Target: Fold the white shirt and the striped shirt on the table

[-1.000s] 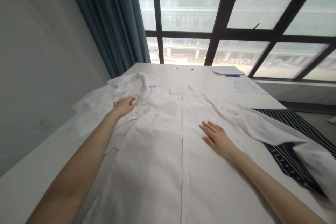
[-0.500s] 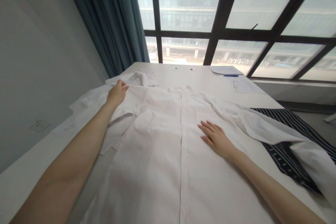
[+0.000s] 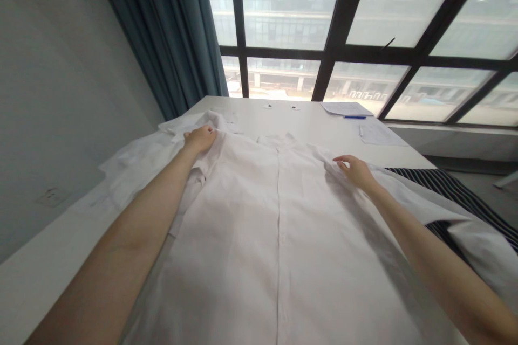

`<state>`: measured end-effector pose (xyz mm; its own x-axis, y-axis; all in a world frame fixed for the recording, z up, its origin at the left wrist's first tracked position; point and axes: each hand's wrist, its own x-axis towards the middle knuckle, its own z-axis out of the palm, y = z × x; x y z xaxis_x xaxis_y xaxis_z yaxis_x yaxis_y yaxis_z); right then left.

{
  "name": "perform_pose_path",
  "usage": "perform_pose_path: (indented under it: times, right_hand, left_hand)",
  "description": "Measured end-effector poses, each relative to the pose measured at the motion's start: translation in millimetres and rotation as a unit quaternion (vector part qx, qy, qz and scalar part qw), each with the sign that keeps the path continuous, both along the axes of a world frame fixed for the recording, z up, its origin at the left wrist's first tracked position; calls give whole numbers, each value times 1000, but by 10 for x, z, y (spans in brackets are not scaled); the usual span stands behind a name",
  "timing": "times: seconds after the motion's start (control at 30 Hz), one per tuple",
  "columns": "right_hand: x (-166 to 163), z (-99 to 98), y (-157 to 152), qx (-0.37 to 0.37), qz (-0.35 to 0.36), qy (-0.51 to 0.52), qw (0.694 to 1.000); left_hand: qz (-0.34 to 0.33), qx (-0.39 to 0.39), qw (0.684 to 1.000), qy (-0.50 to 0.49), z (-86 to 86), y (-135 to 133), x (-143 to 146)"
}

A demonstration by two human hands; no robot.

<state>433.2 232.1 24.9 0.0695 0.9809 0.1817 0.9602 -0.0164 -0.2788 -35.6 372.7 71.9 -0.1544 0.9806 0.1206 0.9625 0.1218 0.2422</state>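
Hands: left hand (image 3: pixel 199 138) is gripping bunched cloth at the white shirt's (image 3: pixel 259 226) left shoulder; right hand (image 3: pixel 356 170) is resting with fingers loosely apart at its right shoulder.
Shirt: lying front-up on the table (image 3: pixel 307 121), buttoned.
Done: body is lying flat.
Left: sleeves are lying unfolded.
Beside: striped garment (image 3: pixel 453 191).

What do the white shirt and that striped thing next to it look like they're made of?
White shirt: thin woven cloth, likely cotton, matte; it creases softly. Striped garment: dark fabric with fine pale stripes, draping limply off the table; its fibre is unclear.
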Motion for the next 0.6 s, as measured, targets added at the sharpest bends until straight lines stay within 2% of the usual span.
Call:
perform_pose_path:
  times: [0.17, 0.27, 0.4, 0.5, 0.6]
  right_hand:
    - [165, -142, 464, -24, -91, -29, 995]
    - [200, -266, 586, -35, -136, -50, 989]
    - [264, -345, 667, -42, -157, -66, 984]
    - [320, -332, 699, -37, -164, -68, 983]
    - [363, -292, 698, 2, -181, -71, 981]
  left_hand:
    - [-20, 30, 999, -40, 11, 72, 211]
    - [-55, 34, 996, -58, 29, 94, 269]
    - [-131, 44, 986, -93, 51, 106, 252]
    - [-180, 117, 969, -126, 58, 96, 199]
    - [-182, 223, 951, -113, 34, 68, 169]
